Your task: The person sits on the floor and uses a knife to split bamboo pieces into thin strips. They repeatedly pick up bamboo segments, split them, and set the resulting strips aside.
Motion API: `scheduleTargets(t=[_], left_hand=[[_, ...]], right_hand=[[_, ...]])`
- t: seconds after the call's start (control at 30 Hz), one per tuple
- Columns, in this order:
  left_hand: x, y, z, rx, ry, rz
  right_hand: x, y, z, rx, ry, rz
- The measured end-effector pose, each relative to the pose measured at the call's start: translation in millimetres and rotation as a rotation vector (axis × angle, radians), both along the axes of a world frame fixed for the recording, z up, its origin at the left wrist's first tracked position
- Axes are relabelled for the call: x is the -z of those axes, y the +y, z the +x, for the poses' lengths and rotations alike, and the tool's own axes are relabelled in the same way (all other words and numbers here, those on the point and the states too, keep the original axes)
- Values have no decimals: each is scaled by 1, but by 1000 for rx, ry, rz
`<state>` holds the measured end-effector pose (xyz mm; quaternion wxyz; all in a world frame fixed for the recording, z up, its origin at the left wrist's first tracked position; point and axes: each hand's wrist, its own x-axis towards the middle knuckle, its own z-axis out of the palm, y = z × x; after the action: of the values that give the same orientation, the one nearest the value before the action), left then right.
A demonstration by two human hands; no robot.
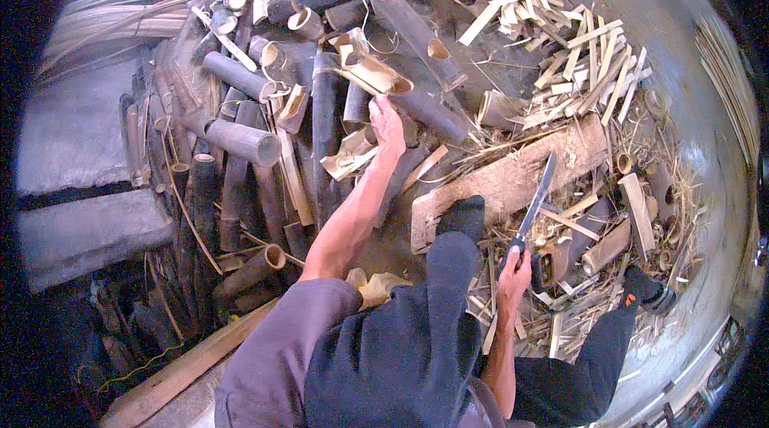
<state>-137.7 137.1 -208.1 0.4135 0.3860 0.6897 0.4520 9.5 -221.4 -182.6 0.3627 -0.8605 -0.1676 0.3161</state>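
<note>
left grip [388, 125] stretched forward, fingers closing on a split bamboo piece [370, 71] in the pile, long axis running up-left to down-right; right grip [513, 266] clamped on a knife [535, 203], blade pointing away over the plank [513, 179].

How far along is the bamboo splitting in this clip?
Done: a heap of split strips lies past the wooden plank. In hand: the right hand holds a long knife, while the left hand reaches a bamboo piece in the pile. Left: many whole bamboo tubes remain uncut.
</note>
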Motion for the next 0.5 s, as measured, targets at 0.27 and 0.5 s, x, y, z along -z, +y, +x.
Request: scheduleTargets(t=[0.27, 0.5], left_hand=[[14, -41, 28, 179, -266, 31], [11, -49, 47, 238, -220, -6]], right_hand=[[1, -2, -4, -26, 3, -73], [-16, 10, 0, -5, 90, -42]])
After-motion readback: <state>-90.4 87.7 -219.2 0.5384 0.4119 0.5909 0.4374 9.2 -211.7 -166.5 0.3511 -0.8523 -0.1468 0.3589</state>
